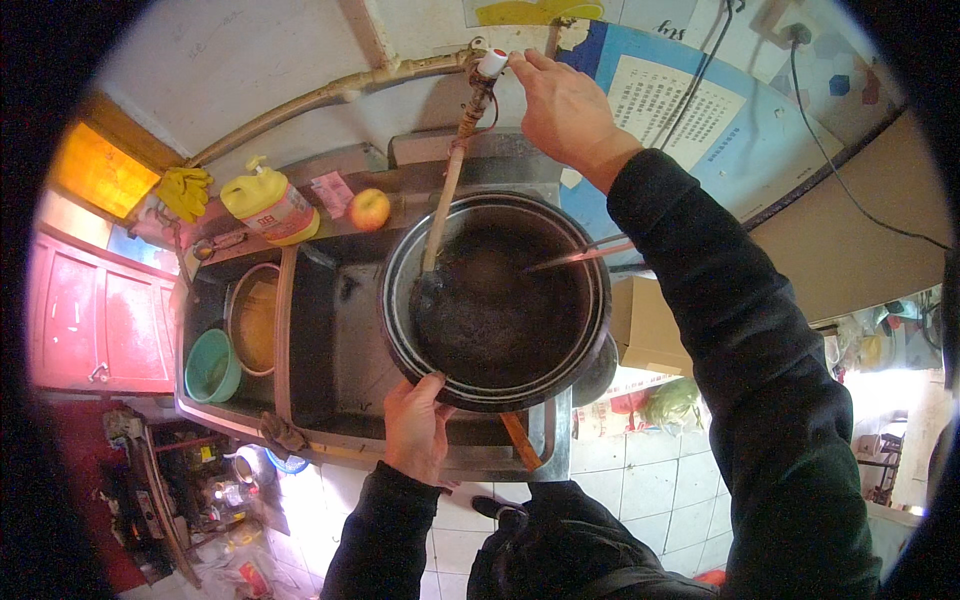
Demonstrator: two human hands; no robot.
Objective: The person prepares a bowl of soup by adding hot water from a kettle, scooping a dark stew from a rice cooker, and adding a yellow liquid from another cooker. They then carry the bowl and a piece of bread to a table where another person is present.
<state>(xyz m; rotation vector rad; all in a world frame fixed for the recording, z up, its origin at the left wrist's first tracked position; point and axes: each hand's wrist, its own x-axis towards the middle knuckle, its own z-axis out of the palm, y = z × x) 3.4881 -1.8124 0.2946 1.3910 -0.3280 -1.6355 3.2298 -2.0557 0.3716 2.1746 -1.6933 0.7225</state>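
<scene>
A large dark round pot (495,322) rests over the right basin of a metal double sink (352,337). My left hand (420,427) grips its near rim, thumb on top. My right hand (566,109) is raised at the wall, its extended fingertips at the white tap handle (492,63); whether they press on it cannot be told. From the tap, a pale tube (448,199) runs down into the pot. The pot's inside is dark, and its contents are hard to make out. Thin sticks (574,257) lean over its right rim.
A yellow pump bottle (270,202) and an apple (368,209) stand on the back ledge. The left basin holds a green bowl (213,366) and a round metal basin (255,319). A wooden strip (520,442) crosses the front basin edge. A cardboard box (652,326) is to the right.
</scene>
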